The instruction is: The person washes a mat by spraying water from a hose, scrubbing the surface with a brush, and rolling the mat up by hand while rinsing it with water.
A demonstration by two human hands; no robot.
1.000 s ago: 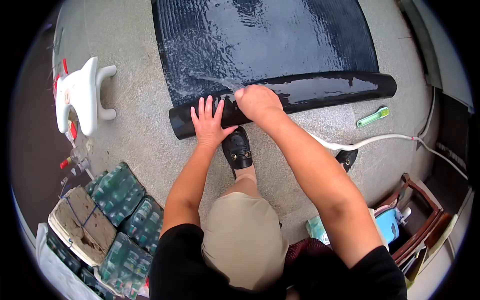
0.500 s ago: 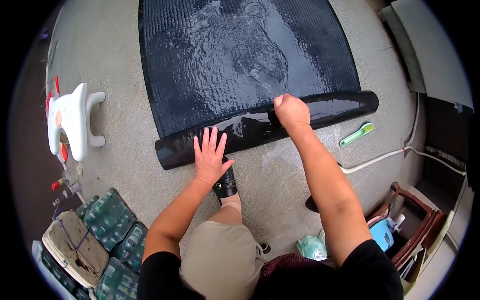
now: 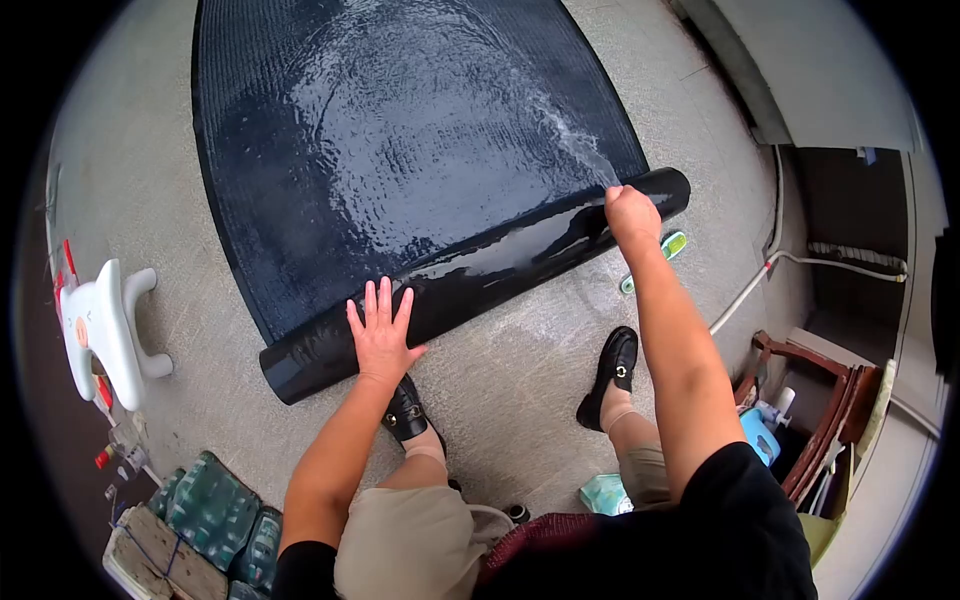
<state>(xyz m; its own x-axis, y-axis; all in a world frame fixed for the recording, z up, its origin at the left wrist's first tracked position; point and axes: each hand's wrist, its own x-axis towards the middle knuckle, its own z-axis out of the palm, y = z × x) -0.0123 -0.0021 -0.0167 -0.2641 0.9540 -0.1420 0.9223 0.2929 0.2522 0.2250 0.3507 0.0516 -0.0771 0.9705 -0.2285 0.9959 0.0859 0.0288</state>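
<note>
A wet black ribbed mat (image 3: 255,190) lies on the floor, its near end rolled into a thick tube (image 3: 500,265). My left hand (image 3: 382,335) rests on the left part of the roll, palm down with fingers spread. At the roll's right part, my right hand (image 3: 632,215) is closed in a fist. A water stream (image 3: 580,145) shoots from it onto the mat. A white hose (image 3: 740,300) runs toward my right forearm, which hides its end; the fist covers the nozzle. Partly behind my right wrist lies a green and white brush (image 3: 673,245).
A white animal-shaped stool (image 3: 105,320) stands at the left. Packs of green bottles (image 3: 212,510) sit at the lower left, beside a tied bundle (image 3: 160,560). A brown wooden frame (image 3: 800,350) and a blue container (image 3: 760,438) are at the right. My black shoes (image 3: 612,372) are on the floor.
My right hand has moved right along the roll, and the water now strikes the mat's right side. My left hand stays on the roll. The view has shifted, showing both shoes.
</note>
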